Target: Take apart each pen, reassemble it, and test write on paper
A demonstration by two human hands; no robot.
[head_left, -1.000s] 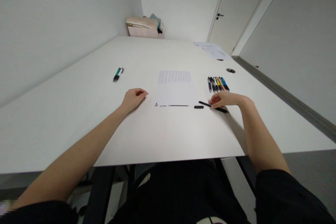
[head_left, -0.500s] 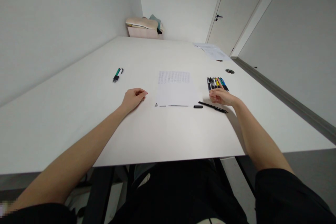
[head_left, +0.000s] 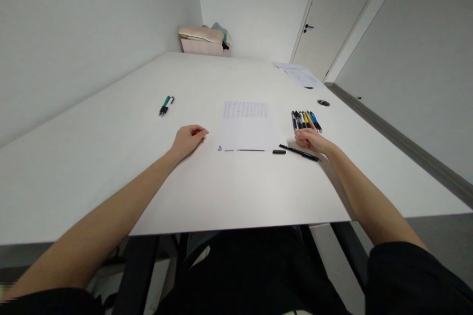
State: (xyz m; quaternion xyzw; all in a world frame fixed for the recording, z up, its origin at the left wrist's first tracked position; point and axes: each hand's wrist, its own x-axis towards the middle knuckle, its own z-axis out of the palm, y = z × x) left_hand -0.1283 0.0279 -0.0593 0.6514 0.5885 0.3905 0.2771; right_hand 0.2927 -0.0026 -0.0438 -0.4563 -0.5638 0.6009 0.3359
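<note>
Office-like room with white table (head_left: 236, 192), papers (head_left: 301, 77), row of pens (head_left: 306, 119), door (head_left: 338, 10)

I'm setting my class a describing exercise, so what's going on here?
A person has both hands over a white table, with nothing visible in either. The left hand is loosely curled left of a paper sheet. The right hand is at the near end of a row of pens; whether it touches them is unclear. A black pen body lies just nearer the person, with a short black piece and a thin refill to its left.
</note>
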